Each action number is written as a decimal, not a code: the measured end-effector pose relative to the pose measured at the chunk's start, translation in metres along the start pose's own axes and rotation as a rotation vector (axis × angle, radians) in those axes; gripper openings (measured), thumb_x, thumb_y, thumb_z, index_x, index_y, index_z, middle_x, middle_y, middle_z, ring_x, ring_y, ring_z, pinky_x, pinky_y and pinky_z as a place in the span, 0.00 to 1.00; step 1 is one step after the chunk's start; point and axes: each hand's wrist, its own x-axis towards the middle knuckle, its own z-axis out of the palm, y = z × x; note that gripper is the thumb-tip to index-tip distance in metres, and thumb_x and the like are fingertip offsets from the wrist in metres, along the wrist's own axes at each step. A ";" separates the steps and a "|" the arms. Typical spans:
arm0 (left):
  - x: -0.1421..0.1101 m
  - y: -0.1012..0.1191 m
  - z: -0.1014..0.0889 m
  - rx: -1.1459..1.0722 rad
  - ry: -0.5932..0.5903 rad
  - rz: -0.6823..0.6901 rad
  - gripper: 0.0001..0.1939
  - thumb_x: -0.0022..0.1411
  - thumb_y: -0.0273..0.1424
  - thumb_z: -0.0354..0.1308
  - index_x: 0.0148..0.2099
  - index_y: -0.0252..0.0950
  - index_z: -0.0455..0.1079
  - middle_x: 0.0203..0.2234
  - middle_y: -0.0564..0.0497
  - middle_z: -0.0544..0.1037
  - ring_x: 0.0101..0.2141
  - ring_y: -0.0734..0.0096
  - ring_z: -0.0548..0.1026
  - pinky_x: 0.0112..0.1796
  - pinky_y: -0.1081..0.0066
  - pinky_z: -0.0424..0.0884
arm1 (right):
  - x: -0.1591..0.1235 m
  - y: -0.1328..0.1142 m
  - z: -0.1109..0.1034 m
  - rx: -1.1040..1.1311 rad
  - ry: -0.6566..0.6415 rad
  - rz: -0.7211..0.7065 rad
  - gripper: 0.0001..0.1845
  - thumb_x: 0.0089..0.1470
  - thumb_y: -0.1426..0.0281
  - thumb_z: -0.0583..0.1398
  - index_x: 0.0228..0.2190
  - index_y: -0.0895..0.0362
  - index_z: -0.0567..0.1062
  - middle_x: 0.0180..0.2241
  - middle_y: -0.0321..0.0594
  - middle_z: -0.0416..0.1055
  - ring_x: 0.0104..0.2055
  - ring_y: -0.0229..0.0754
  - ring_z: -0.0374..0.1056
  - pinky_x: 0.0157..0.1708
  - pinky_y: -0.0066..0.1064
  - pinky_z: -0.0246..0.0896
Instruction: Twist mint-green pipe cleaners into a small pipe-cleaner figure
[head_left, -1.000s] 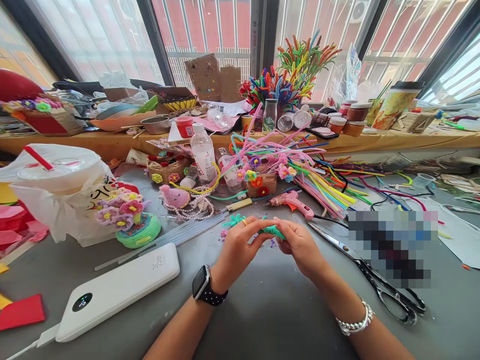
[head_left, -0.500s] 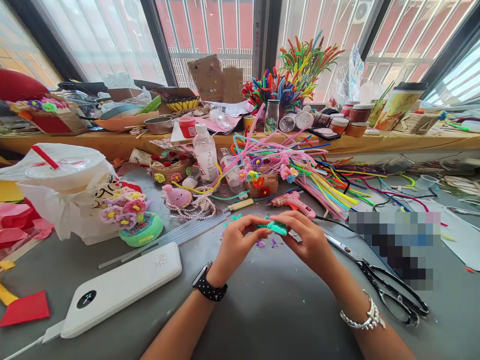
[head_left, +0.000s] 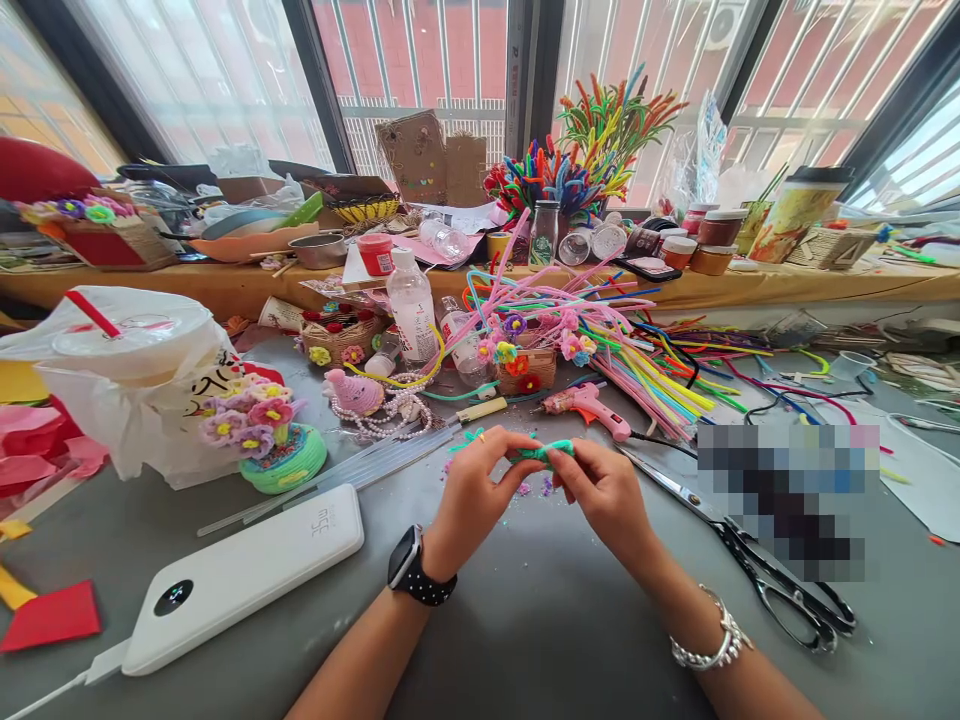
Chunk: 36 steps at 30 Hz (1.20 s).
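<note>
A small green pipe cleaner piece [head_left: 559,447], bent into loops, is pinched between both hands above the grey table. My left hand [head_left: 487,485] grips its left end with thumb and forefinger. From the other side, my right hand [head_left: 609,492] closes thumb and fingertips on the right end. Another bit of green pipe cleaner [head_left: 469,438] shows just beyond my left hand. Small purple scraps [head_left: 547,486] lie on the table behind the fingers. The pink glue gun [head_left: 589,408] rests past my right hand, and large black-handled scissors [head_left: 739,545] lie to its right.
Pipe cleaners [head_left: 660,370] spread over the back of the table. Glue sticks [head_left: 405,455] and a white power bank [head_left: 247,580] lie left, near a potted flower craft [head_left: 281,455] and a bagged drink cup [head_left: 135,370]. Bottles [head_left: 411,305] stand behind.
My right hand has turned and drawn lower, its fingers now more bent. The green piece has been rotated between the fingertips and both hands still hold it.
</note>
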 end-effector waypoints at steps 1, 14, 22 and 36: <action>0.000 0.000 -0.001 0.049 -0.007 0.035 0.04 0.54 0.28 0.56 0.33 0.35 0.70 0.25 0.52 0.73 0.29 0.73 0.71 0.31 0.74 0.65 | 0.000 0.000 0.000 0.042 -0.027 0.047 0.18 0.55 0.63 0.51 0.17 0.58 0.65 0.15 0.32 0.59 0.18 0.32 0.55 0.19 0.24 0.49; 0.003 -0.005 -0.007 -0.005 -0.085 -0.001 0.05 0.54 0.29 0.56 0.33 0.35 0.72 0.24 0.51 0.72 0.26 0.74 0.69 0.30 0.75 0.64 | 0.006 0.004 -0.010 0.104 -0.144 0.124 0.23 0.55 0.60 0.48 0.16 0.59 0.66 0.13 0.32 0.59 0.17 0.32 0.55 0.18 0.24 0.50; 0.008 -0.004 -0.009 -0.497 -0.161 -0.460 0.08 0.47 0.33 0.60 0.29 0.32 0.70 0.19 0.53 0.72 0.22 0.75 0.70 0.26 0.76 0.65 | 0.008 0.014 -0.021 -0.511 0.126 -0.591 0.19 0.53 0.76 0.53 0.47 0.55 0.63 0.42 0.45 0.66 0.42 0.42 0.63 0.36 0.32 0.62; 0.004 -0.003 -0.003 -0.472 -0.123 -0.305 0.11 0.49 0.35 0.60 0.28 0.32 0.67 0.20 0.53 0.69 0.22 0.76 0.67 0.26 0.75 0.64 | 0.000 0.000 -0.011 -0.255 -0.010 -0.307 0.10 0.54 0.70 0.52 0.28 0.57 0.73 0.23 0.39 0.68 0.25 0.36 0.63 0.24 0.26 0.56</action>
